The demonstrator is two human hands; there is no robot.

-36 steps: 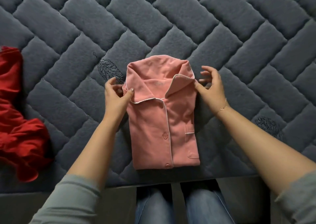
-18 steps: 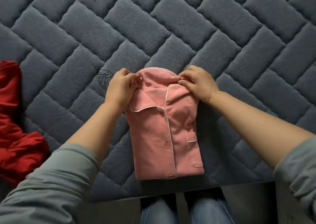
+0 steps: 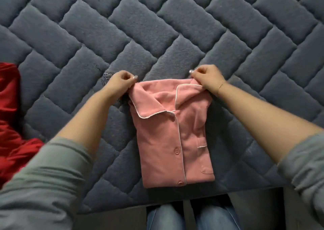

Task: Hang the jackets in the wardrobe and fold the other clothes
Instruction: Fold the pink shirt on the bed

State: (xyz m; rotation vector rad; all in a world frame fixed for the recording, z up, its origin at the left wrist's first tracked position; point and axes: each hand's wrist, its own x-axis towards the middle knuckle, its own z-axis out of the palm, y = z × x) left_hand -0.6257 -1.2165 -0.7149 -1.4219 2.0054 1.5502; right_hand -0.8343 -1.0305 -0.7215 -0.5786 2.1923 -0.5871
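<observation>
A pink button shirt (image 3: 168, 142) with white piping lies folded into a narrow rectangle on the grey quilted bed (image 3: 157, 36), collar at the far end. My left hand (image 3: 121, 82) pinches the collar's far left corner. My right hand (image 3: 205, 79) pinches the far right corner. Both hands pull the top edge outward, so it lies stretched flat. The shirt's near edge, with two buttons and a chest pocket, rests close to the bed's front edge.
A crumpled red garment (image 3: 12, 133) lies at the left edge of the bed. The bed's front edge (image 3: 245, 191) runs just below the shirt, with my jeans-clad knees (image 3: 192, 217) under it. Quilted surface stretches far beyond the shirt.
Both hands moved from the shirt's sides up to the collar, then spread apart to its far corners, flattening the rounded top into a straight edge.
</observation>
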